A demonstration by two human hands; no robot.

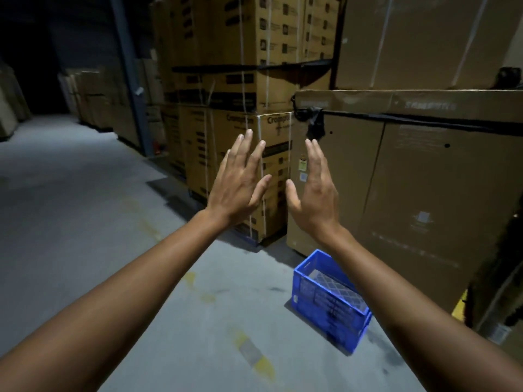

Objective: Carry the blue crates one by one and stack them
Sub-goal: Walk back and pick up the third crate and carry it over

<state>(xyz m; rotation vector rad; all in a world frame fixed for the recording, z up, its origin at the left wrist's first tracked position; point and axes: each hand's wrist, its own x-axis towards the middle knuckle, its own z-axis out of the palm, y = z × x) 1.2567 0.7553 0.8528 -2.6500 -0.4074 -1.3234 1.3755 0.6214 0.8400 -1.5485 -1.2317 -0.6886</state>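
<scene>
One blue plastic crate stands on the grey warehouse floor at the lower right, partly crossed by my right forearm. It looks empty, with a latticed bottom showing. Both my arms reach out in front of me, well above the crate. My left hand is held up with fingers spread and holds nothing. My right hand is beside it, palm turned inward, fingers apart and empty. Neither hand touches the crate.
Tall stacks of strapped cardboard boxes rise straight ahead. A large cardboard carton stands close behind the crate on the right. The concrete aisle runs off to the left, with worn yellow floor markings.
</scene>
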